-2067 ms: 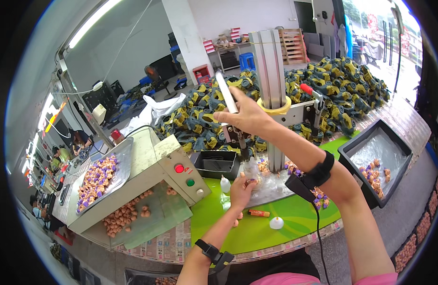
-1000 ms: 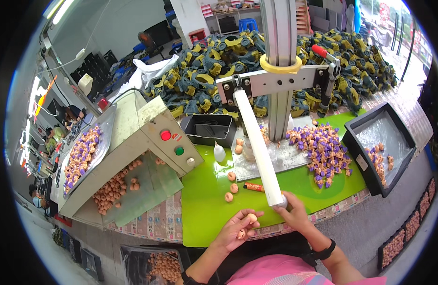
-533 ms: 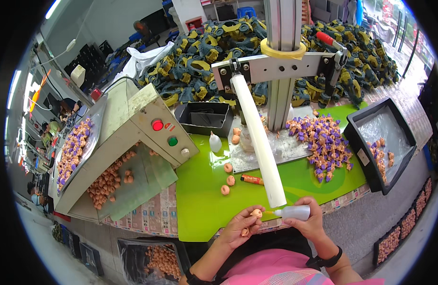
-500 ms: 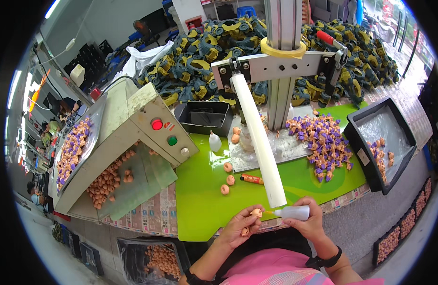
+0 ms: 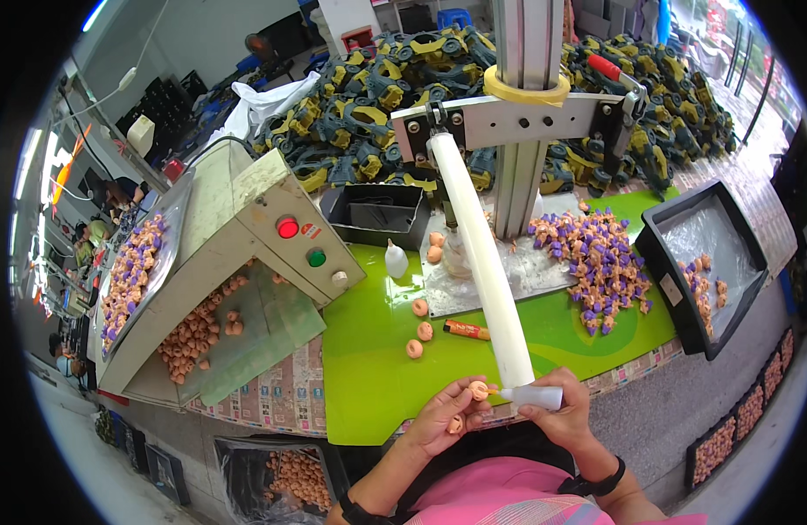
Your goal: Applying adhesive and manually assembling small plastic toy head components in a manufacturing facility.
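My left hand (image 5: 441, 418) is closed, holding up a small round peach-coloured toy head (image 5: 479, 390) between thumb and fingers. A second toy head (image 5: 455, 425) sits lower against the same hand's fingers. My right hand (image 5: 563, 415) grips a white squeeze bottle (image 5: 543, 398) lying nearly level, its yellowish nozzle pointing left. The nozzle tip meets the upper head or stops right at it; I cannot tell which. Both hands are over the front edge of the green mat (image 5: 377, 385), near the lower end of a long white tube (image 5: 487, 271).
An orange tube (image 5: 466, 329) and several loose heads (image 5: 424, 331) lie on the mat. A heap of peach-and-purple figures (image 5: 596, 267) is at right, beside a black tray (image 5: 745, 324). The conveyor machine (image 5: 246, 201) stands left. Behind the metal post (image 5: 519, 184) rises a toy-vehicle pile (image 5: 360, 122).
The squeeze bottle in my right hand has moved slightly left, bringing its nozzle up to the toy head. My left hand has shifted a little right and turned the head slightly.
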